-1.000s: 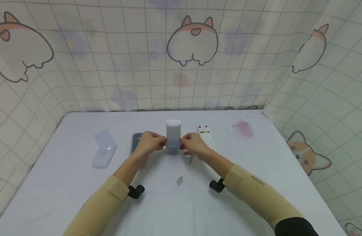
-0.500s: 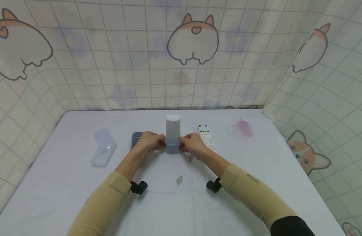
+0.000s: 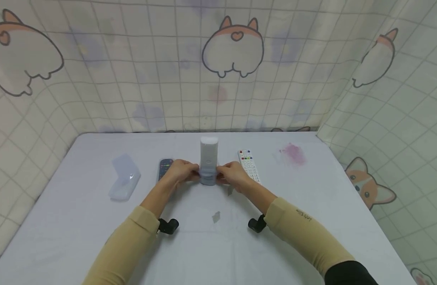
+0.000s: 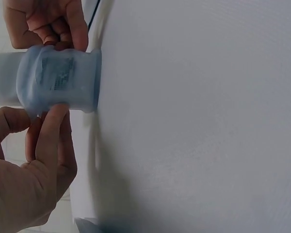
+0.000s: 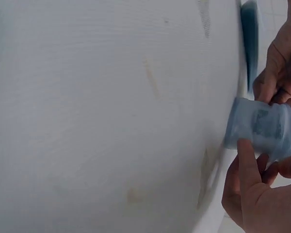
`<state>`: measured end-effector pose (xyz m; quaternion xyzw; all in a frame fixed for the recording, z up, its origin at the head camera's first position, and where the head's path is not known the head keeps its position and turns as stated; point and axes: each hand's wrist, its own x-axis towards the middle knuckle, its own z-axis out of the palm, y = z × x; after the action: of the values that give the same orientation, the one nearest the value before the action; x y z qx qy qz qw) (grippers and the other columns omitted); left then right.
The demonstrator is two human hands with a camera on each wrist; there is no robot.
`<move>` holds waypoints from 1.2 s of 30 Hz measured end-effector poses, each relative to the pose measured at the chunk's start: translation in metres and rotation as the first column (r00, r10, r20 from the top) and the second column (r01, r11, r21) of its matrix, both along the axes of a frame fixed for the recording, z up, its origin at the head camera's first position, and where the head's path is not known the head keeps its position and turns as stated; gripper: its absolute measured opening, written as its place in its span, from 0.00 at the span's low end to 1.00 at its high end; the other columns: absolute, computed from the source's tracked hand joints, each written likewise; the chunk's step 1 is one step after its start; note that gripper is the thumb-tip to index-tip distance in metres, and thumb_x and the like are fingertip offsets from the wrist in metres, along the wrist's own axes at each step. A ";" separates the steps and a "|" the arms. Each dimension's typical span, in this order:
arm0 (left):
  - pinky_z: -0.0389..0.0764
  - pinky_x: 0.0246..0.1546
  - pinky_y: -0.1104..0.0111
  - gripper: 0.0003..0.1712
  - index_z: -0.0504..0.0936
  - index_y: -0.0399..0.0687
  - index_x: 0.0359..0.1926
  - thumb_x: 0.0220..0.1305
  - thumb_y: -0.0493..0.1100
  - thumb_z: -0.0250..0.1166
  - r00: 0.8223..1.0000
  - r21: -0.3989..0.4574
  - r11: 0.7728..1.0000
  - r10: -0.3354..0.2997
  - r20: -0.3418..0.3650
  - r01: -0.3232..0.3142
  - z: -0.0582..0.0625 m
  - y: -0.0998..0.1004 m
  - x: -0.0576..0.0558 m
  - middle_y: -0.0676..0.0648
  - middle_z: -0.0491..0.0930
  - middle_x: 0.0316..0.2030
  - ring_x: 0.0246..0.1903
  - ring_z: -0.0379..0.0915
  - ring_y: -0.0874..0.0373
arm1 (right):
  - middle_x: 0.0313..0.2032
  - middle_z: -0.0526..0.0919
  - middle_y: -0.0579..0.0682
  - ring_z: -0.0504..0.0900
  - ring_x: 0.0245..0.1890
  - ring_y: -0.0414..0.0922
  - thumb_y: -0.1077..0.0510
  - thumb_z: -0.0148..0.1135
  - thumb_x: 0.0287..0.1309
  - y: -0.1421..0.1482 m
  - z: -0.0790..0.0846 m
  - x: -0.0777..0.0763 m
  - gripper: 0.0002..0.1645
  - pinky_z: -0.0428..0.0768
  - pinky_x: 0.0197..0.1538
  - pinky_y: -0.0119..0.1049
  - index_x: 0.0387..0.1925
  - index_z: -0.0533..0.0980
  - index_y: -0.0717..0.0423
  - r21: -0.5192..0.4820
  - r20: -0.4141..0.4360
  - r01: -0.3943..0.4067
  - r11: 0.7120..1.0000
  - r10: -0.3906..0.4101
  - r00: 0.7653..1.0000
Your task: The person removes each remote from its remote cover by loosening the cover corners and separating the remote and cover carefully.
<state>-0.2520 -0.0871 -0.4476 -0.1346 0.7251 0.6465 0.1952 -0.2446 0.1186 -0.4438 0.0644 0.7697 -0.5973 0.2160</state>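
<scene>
A white, flat, rounded-ended thing (image 3: 208, 152), like a remote control, stands upright in the head view. Its lower end is inside a translucent bluish soft sleeve (image 3: 208, 179), whose upper part looks rolled or bunched. A dark printed patch shows through the sleeve (image 4: 60, 73) in the left wrist view. With thumb and fingers my left hand (image 3: 183, 171) pinches one side of the sleeve. The other side is pinched by my right hand (image 3: 234, 174), an index finger lying along the sleeve (image 5: 259, 124) in the right wrist view. The sleeve's bottom is at the tabletop.
Behind my left hand lies a dark remote control (image 3: 164, 166); a white remote control (image 3: 248, 164) with coloured buttons lies beyond my right. Another translucent sleeve (image 3: 125, 180), bent over, rests at the left. The white-covered table (image 3: 218, 253) meets a patterned curtain (image 3: 293, 99) behind.
The white thing's top has risen slightly and more of its face shows. Both hands stay at the sleeve's sides, the right fingers drawn in closer. The other things lie still.
</scene>
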 end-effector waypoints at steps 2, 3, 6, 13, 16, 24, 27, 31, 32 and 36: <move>0.85 0.43 0.67 0.08 0.82 0.30 0.40 0.69 0.34 0.63 1.000 -0.003 1.000 0.001 0.002 -0.001 -0.001 0.000 0.000 0.38 0.85 0.39 0.33 0.85 0.56 | 0.54 0.82 0.62 0.83 0.52 0.51 0.57 0.57 0.74 0.000 -0.001 0.000 0.21 0.83 0.56 0.42 0.56 0.76 0.72 0.017 -0.001 0.000 1.000 0.000 1.000; 0.85 0.43 0.67 0.08 0.81 0.30 0.40 0.68 0.34 0.63 1.000 -0.004 1.000 0.000 0.000 0.000 -0.002 0.001 0.000 0.38 0.85 0.39 0.33 0.85 0.56 | 0.53 0.83 0.62 0.84 0.52 0.51 0.57 0.57 0.74 0.000 -0.002 0.000 0.21 0.83 0.55 0.42 0.55 0.76 0.72 0.022 -0.004 0.001 1.000 -0.001 1.000; 0.85 0.43 0.67 0.07 0.82 0.30 0.40 0.67 0.34 0.64 1.000 -0.009 1.000 -0.002 -0.013 0.002 -0.004 0.001 0.001 0.39 0.85 0.37 0.33 0.85 0.56 | 0.51 0.83 0.60 0.84 0.49 0.50 0.57 0.58 0.72 0.000 -0.005 0.000 0.20 0.83 0.54 0.41 0.53 0.78 0.71 0.051 -0.020 0.003 0.999 -0.002 1.000; 0.82 0.38 0.67 0.07 0.82 0.35 0.37 0.67 0.37 0.65 0.999 -0.101 0.994 -0.038 -0.022 0.036 -0.006 0.000 0.005 0.44 0.86 0.28 0.29 0.83 0.58 | 0.47 0.84 0.60 0.82 0.44 0.48 0.58 0.60 0.69 0.001 -0.010 0.002 0.17 0.82 0.47 0.38 0.49 0.79 0.71 0.114 -0.032 -0.004 0.993 0.008 0.999; 0.82 0.40 0.65 0.07 0.81 0.35 0.38 0.67 0.37 0.65 0.998 -0.108 0.994 -0.035 -0.043 0.030 -0.005 0.000 0.006 0.43 0.87 0.29 0.29 0.83 0.57 | 0.49 0.83 0.61 0.82 0.44 0.48 0.59 0.59 0.70 0.000 -0.008 0.003 0.17 0.83 0.47 0.38 0.49 0.77 0.72 0.106 -0.046 -0.006 0.994 0.011 0.999; 0.82 0.44 0.64 0.07 0.82 0.35 0.38 0.66 0.37 0.66 0.998 -0.128 0.991 -0.031 -0.047 0.024 -0.005 0.001 0.007 0.43 0.87 0.31 0.31 0.84 0.56 | 0.47 0.83 0.60 0.82 0.42 0.48 0.59 0.60 0.70 0.000 -0.010 0.002 0.14 0.84 0.44 0.36 0.45 0.77 0.69 0.127 -0.048 -0.021 0.992 0.027 0.998; 0.83 0.42 0.64 0.06 0.82 0.34 0.38 0.66 0.36 0.66 0.998 -0.121 0.992 -0.028 -0.048 0.022 -0.006 0.001 0.007 0.42 0.87 0.31 0.31 0.84 0.56 | 0.46 0.82 0.60 0.83 0.42 0.48 0.60 0.61 0.69 -0.001 -0.010 0.001 0.13 0.84 0.43 0.36 0.45 0.77 0.69 0.138 -0.058 -0.025 0.990 0.033 0.998; 0.83 0.38 0.68 0.06 0.82 0.35 0.38 0.66 0.36 0.66 0.999 -0.117 0.993 -0.024 -0.041 0.019 -0.008 0.000 0.006 0.42 0.87 0.31 0.30 0.85 0.56 | 0.42 0.83 0.59 0.83 0.40 0.48 0.60 0.62 0.67 -0.001 -0.010 0.001 0.11 0.84 0.41 0.36 0.43 0.77 0.67 0.190 -0.083 -0.034 0.981 0.050 0.995; 0.84 0.38 0.68 0.05 0.82 0.35 0.37 0.65 0.35 0.66 0.999 -0.117 0.993 -0.024 -0.041 0.020 -0.008 0.000 0.006 0.42 0.87 0.31 0.30 0.85 0.56 | 0.41 0.84 0.58 0.83 0.39 0.48 0.60 0.62 0.67 -0.001 -0.010 0.001 0.11 0.83 0.40 0.36 0.42 0.78 0.67 0.203 -0.090 -0.037 0.979 0.056 0.994; 0.85 0.37 0.68 0.04 0.82 0.35 0.35 0.64 0.34 0.67 0.999 -0.104 0.994 -0.020 -0.042 0.015 -0.008 0.000 0.005 0.41 0.86 0.31 0.28 0.85 0.57 | 0.37 0.84 0.58 0.85 0.35 0.47 0.60 0.62 0.67 -0.001 -0.010 0.003 0.11 0.83 0.38 0.35 0.43 0.78 0.67 0.229 -0.106 -0.041 0.973 0.066 0.992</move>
<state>-0.2465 -0.0868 -0.4559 -0.1242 0.7629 0.6090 0.1778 -0.2419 0.1181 -0.4543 0.0340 0.8451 -0.5025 0.1794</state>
